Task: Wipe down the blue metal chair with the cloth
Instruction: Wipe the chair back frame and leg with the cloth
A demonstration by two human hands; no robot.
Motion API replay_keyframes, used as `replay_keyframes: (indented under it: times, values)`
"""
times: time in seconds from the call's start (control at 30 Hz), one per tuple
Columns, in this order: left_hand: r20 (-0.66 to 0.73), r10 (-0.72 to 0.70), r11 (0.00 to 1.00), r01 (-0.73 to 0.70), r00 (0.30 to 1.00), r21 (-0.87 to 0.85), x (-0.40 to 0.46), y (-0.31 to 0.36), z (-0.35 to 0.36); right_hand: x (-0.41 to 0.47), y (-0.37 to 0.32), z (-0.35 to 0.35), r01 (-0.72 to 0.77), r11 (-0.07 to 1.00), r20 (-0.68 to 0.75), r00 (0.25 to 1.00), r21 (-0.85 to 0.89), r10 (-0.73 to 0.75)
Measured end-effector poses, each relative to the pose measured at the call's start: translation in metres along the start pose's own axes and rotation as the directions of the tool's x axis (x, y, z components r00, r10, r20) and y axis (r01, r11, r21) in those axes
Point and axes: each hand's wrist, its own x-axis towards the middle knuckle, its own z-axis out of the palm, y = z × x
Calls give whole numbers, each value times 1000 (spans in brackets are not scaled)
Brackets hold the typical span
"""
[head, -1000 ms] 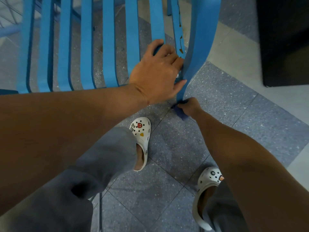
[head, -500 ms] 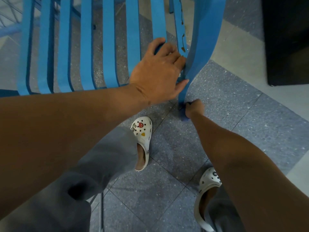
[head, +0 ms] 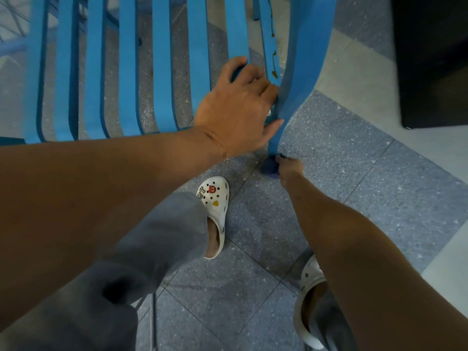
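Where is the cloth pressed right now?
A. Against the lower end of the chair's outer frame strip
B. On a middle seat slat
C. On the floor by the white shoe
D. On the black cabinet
A: the right hand grips the dark blue cloth against the bottom of the chair's outer frame strip, while the left hand holds the slats.

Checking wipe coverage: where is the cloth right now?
In the head view, right of centre, the cloth is bunched in the right hand against the chair's outer leg, just below the left hand.
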Motion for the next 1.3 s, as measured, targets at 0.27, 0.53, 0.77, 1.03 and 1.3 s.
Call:
replay_keyframes:
  times: [0.27,0.53,0.77,1.03,1.3]
  values:
    - [18,-4,1000,4,1000,-6,1,0,-1,-14,-3,-4,106,974,14,994,202,-111]
    - [2,-14,1000,14,1000,-19,1,0,-2,-21,0,-4,179,977,-7,984,119,-180]
    - [15,-11,1000,11,1000,3,2,-1,3,-18,-12,4,26,998,-72,997,59,-22]
    - [16,-14,999,14,1000,-30,0,-1,-1,-62,-33,-1,123,968,-101,990,218,-103]
    - [63,-5,944,25,998,-329,-8,-4,-19,-160,-81,-25,343,896,-122,939,281,-321]
